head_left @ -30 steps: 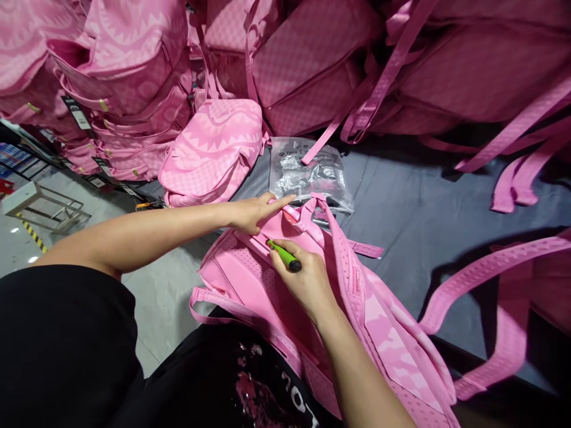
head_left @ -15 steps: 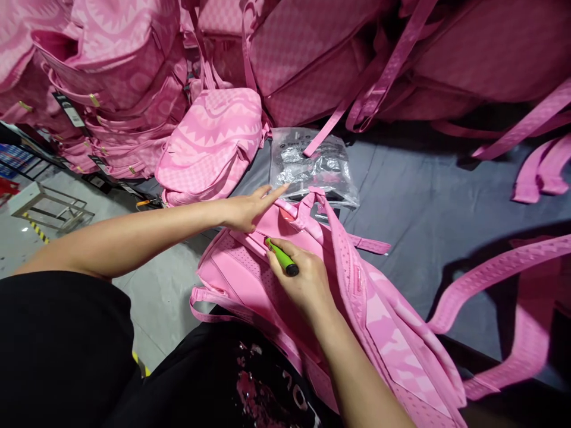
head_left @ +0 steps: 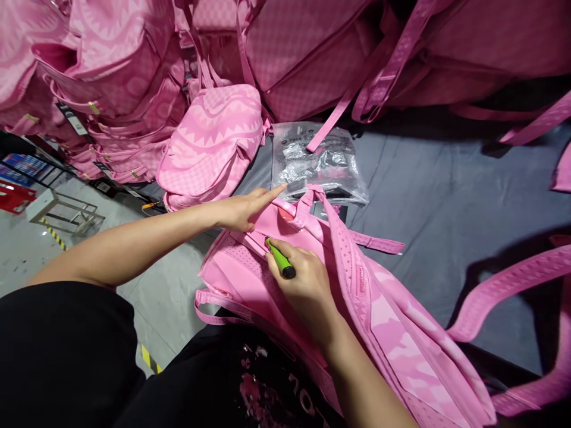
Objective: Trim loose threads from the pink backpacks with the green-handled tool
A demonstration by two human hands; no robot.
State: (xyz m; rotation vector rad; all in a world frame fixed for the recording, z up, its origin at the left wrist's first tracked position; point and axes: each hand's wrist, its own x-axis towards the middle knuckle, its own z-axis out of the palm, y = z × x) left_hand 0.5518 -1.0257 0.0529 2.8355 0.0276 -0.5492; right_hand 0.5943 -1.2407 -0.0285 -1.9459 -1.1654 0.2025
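Note:
A pink backpack (head_left: 397,333) with camouflage panels and perforated padding lies in front of me, its back side toward my body. My right hand (head_left: 303,273) is closed around a lime-green handled tool with a black end (head_left: 282,260). The tool's far tip meets the seam near the top of the back panel, and its working end is too small to make out. Flat on the bag's upper edge rests my left hand (head_left: 247,209), fingers stretched out, just beyond the tool. The bag's top handle (head_left: 304,207) stands to the right of those fingers.
Beyond the bag, a clear plastic bag (head_left: 319,163) lies on the grey table surface (head_left: 401,178). A small pink bag (head_left: 212,142) sits to its left. Stacked pink backpacks (head_left: 116,71) fill the back, with straps hanging down. A metal stool (head_left: 62,211) stands on the floor at left.
The view has shifted slightly. Both hands stay at nearly the same place on the backpack, and the green-handled tool remains in my right hand at the seam.

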